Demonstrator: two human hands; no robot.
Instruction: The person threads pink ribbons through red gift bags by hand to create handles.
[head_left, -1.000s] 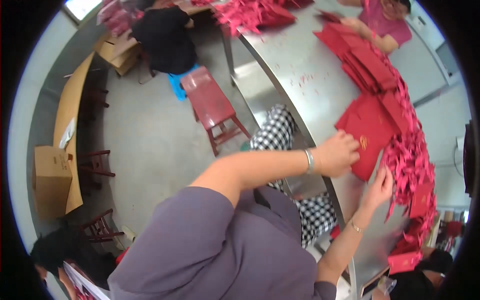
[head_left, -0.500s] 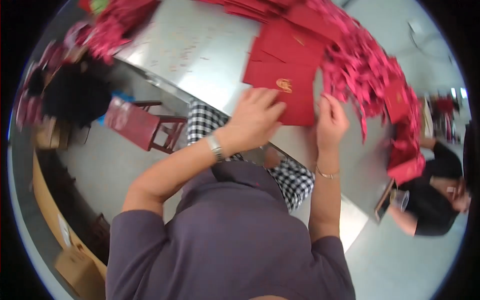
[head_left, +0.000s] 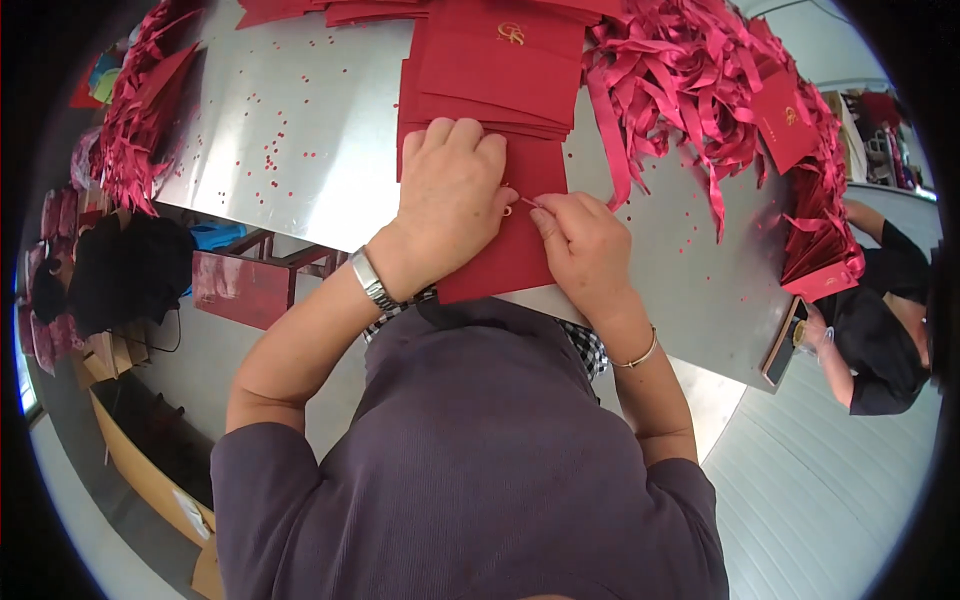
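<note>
A flat red paper bag (head_left: 512,262) with a gold mark lies at the table's near edge, in front of me. My left hand (head_left: 452,195) rests on it with curled fingers, its thumb side by the gold mark. Whatever those fingers close on is hidden. Just to the right, my right hand (head_left: 588,248) is closed in a pinch over the bag. A thin reddish strand (head_left: 530,203) shows at its fingertips, reaching toward my left thumb. Beyond both hands sits a stack of similar red bags (head_left: 500,75).
Pinkish-red ribbons (head_left: 680,90) heap along the table's right side, with more ribbons (head_left: 130,130) at far left. Small red dots litter the metal tabletop (head_left: 330,110). A reddish stool (head_left: 240,288) stands at left. Another person (head_left: 880,310) in black is at right.
The view has shifted, so the table shows more squarely. My hands have come closer together over the bag, the right one moving left from the bag's right side.
</note>
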